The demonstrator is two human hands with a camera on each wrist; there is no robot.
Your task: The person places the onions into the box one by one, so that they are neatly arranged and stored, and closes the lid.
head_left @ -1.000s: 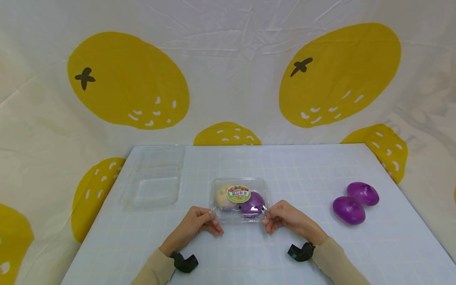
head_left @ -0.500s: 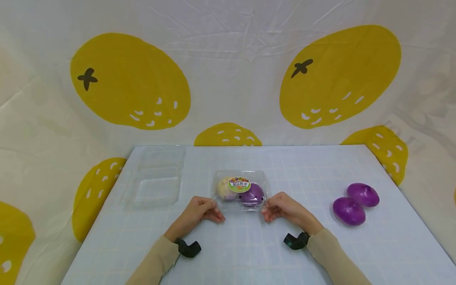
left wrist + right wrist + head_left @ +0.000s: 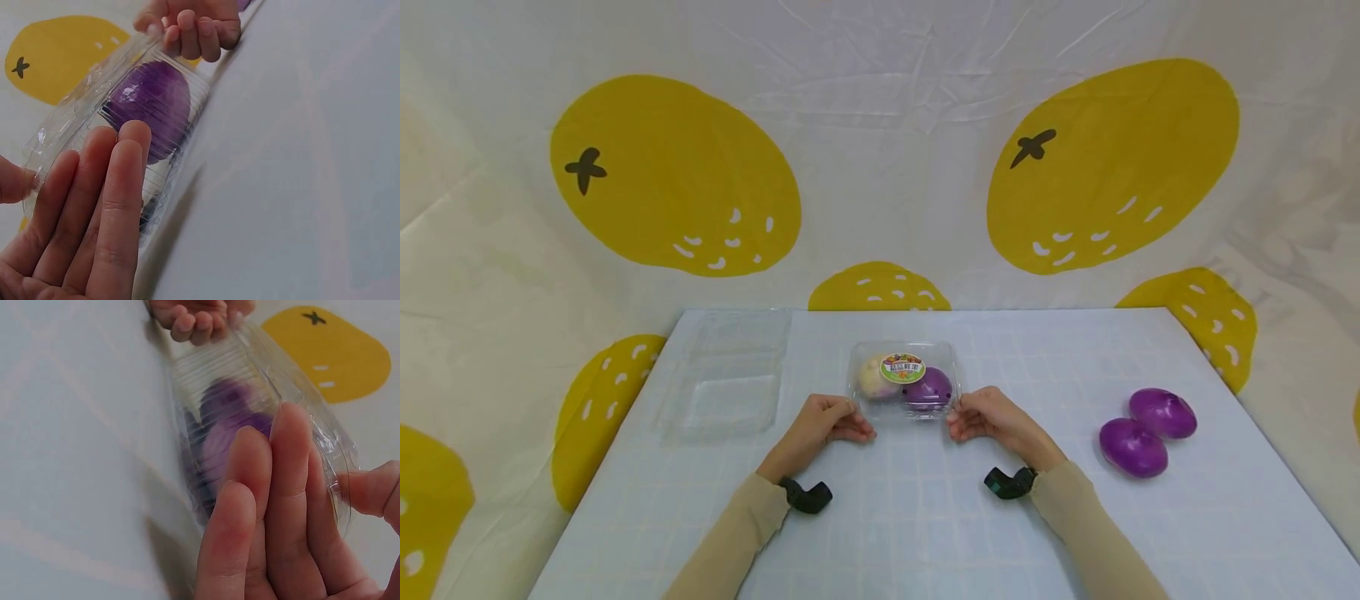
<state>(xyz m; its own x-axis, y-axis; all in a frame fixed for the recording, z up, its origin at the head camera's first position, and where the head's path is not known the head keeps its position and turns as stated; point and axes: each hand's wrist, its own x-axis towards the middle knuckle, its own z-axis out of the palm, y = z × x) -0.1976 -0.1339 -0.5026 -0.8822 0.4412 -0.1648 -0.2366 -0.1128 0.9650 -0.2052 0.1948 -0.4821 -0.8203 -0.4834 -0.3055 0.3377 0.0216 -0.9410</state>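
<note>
A clear plastic clamshell box [image 3: 937, 354] with an oval fruit label [image 3: 903, 368] is near the middle of the table in the head view. Inside it sit a purple onion [image 3: 927, 388] and a pale cream, purple-tinged round thing [image 3: 877, 379]. My left hand [image 3: 823, 427] pinches the box's near left corner, and my right hand [image 3: 996, 421] pinches the near right corner. In both wrist views, the thumb lies on the lid's rim with the other fingers along the ribbed side. Part of the box is hidden behind those fingers.
An open, see-through plastic container [image 3: 730, 406] stands at the table's back left. Over on the right, two purple onions [image 3: 1133, 448] lie side by side. Behind the white checked table [image 3: 880, 525] hangs a pale cloth printed with yellow fruit [image 3: 677, 175].
Both hands have moved the clamshell box away from me, toward the back of the table, keeping their pinch on its corners. The open container and the loose onions stay where they were.
</note>
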